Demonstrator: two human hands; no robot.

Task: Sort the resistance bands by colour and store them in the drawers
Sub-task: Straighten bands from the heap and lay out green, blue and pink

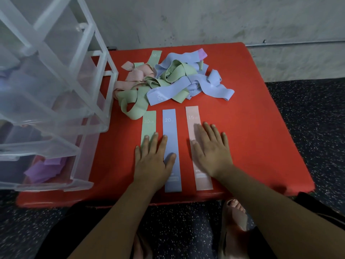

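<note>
Bands, sorted, three pieces: laid flat side by side on the near half of a red mat (pixel 252 109), long edges parallel, not touching.
- Green band (pixel 148 126), printed "30", leftmost.
- Blue band (pixel 169 131), printed "20", middle; its near end reaches closest to the mat's front edge.
- Pink band (pixel 193 116), printed "15", rightmost.

Bands, unsorted, one pile (pixel 171 79): green, blue and pink loops tangled together on the far half of the mat, with one purple end showing at the far right of the heap.

Left hand (pixel 152 161): flat, palm down, fingers straight and slightly spread. It covers the near part of the green band, the thumb and the finger beside it lie on the blue band. It grips nothing.

Right hand (pixel 211 150): flat, palm down, fingers straight. The thumb side presses on the pink band and the outer fingers rest on bare mat. It grips nothing.

Drawer unit (pixel 56 81): clear plastic, standing on the mat's left side, drawers pulled out toward the viewer. The lowest drawer holds purple bands (pixel 44 169); what the upper drawers hold is too blurred to tell.

Surroundings: dark speckled floor (pixel 308 128), pale scuffed wall (pixel 205 19) behind the mat, and a sandalled foot (pixel 236 212) just below the mat's front edge.
</note>
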